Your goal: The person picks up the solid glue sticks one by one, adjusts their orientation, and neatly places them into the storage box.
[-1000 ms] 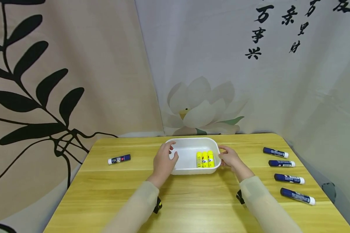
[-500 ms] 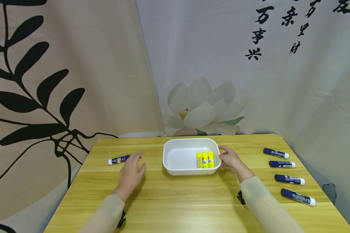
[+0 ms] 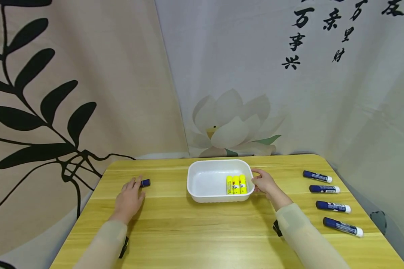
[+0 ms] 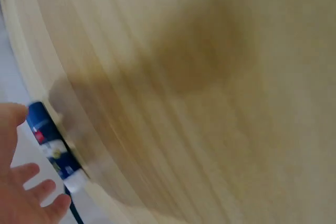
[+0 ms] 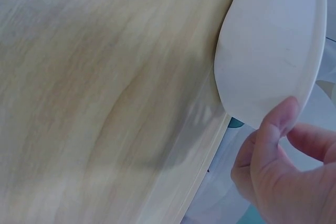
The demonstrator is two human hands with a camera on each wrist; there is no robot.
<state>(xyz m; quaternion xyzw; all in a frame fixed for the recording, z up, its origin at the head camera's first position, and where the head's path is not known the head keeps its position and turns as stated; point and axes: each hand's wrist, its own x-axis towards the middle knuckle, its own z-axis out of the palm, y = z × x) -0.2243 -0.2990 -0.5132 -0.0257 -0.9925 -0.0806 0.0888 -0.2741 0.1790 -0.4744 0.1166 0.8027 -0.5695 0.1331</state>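
Note:
A dark blue glue stick (image 3: 145,183) with a white cap lies at the left of the table. My left hand (image 3: 128,201) is over it, hiding most of it in the head view. In the left wrist view, thumb and fingers are spread beside the blue glue stick (image 4: 55,145), not closed round it. My right hand (image 3: 265,182) pinches the right rim of a white plastic tray (image 3: 205,177) between thumb and fingers, as the right wrist view also shows. Inside the tray, three yellow glue sticks (image 3: 236,185) stand side by side at its right end.
Several more blue glue sticks (image 3: 333,206) with white caps lie in a column along the table's right side. The wooden table (image 3: 202,235) backs onto a printed curtain (image 3: 138,93).
My left hand has left the tray's left side and moved left to the lone blue glue stick. My right hand keeps its hold on the tray, which has stayed in place.

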